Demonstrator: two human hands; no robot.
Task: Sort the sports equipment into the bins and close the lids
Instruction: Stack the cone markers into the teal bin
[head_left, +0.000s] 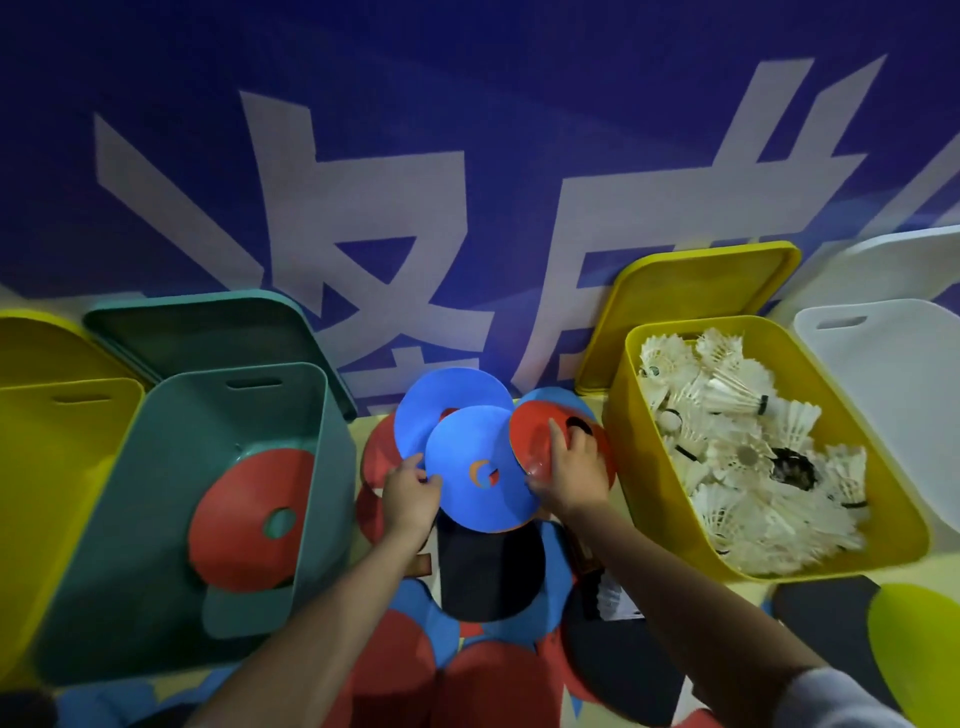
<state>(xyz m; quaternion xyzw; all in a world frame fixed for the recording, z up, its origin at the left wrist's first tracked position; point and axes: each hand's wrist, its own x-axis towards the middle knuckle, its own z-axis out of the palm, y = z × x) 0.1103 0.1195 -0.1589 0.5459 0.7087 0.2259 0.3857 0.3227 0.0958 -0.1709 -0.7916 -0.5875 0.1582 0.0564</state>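
A pile of flat blue and red disc cones lies on the floor between two bins. My left hand (410, 493) grips the left edge of a blue disc (478, 467) with a centre hole. My right hand (571, 467) holds a red disc (535, 431) at the pile's right. The teal bin (156, 519) on the left holds a red disc (249, 519); its lid leans behind it. The yellow bin (883, 519) on the right is full of white shuttlecocks (737, 441), with its lid (691, 291) propped against the wall.
Another yellow bin (47, 441) stands at far left and a white bin (893, 374) at far right. More red and blue discs and dark paddles (483, 577) cover the floor near me. A blue banner wall stands behind the bins. A yellow-green disc (919, 644) lies at bottom right.
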